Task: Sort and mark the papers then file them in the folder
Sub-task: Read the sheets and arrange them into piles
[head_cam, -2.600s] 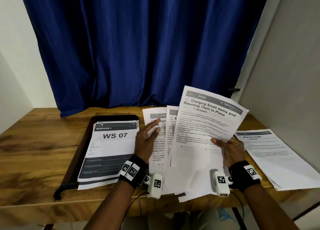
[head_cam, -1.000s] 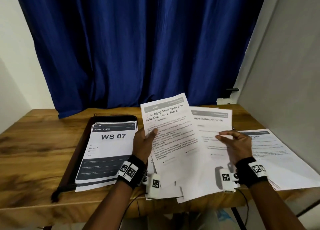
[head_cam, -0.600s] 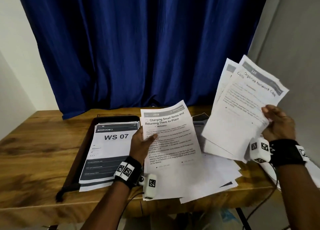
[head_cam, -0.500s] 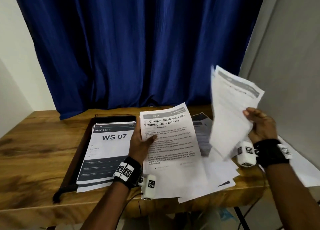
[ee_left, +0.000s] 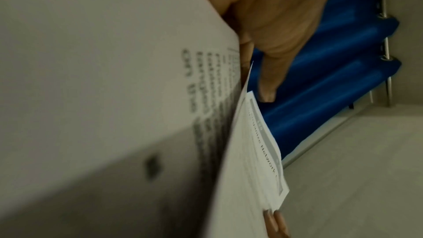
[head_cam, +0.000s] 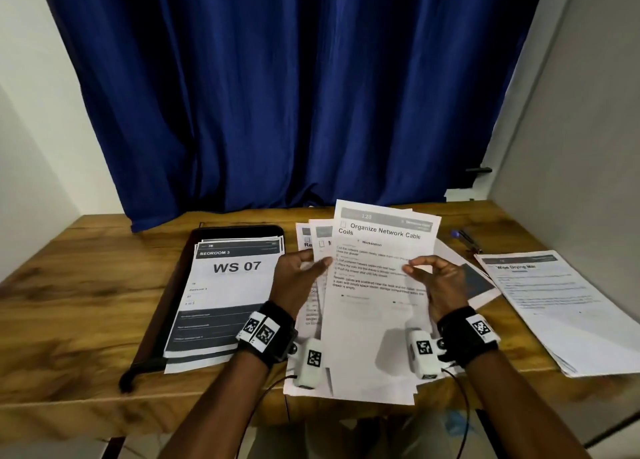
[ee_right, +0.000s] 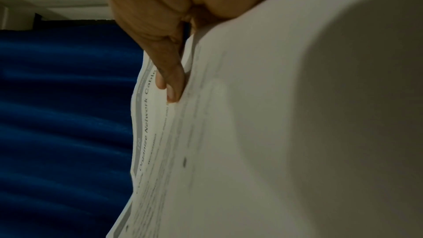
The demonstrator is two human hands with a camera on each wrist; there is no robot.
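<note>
A fanned stack of white printed papers (head_cam: 374,320) is held tilted up over the table's front edge. Its top sheet reads "Organize Network Cable Coils" (head_cam: 384,232). My left hand (head_cam: 311,261) grips the stack's left side, thumb on the front. My right hand (head_cam: 420,264) pinches the top sheets at the right edge. In the left wrist view my thumb (ee_left: 267,79) lies beside the papers (ee_left: 114,79); in the right wrist view my thumb (ee_right: 171,82) presses on the top sheet (ee_right: 274,115). A black folder (head_cam: 166,296) lies at the left under sheets marked "WS 07" (head_cam: 235,285).
Another paper pile headed "Wipe Drying Mat" (head_cam: 561,313) lies at the right of the wooden table (head_cam: 69,303). A pen (head_cam: 467,239) rests behind it. A sheet with a dark print (head_cam: 479,284) lies under my right hand. A blue curtain (head_cam: 294,95) hangs behind.
My right hand, which had lifted several sheets up to the right, has brought them back onto the stack in my left hand. The "Organize Network Cable Coils" sheet now covers the "Charging Small Items" sheet.
</note>
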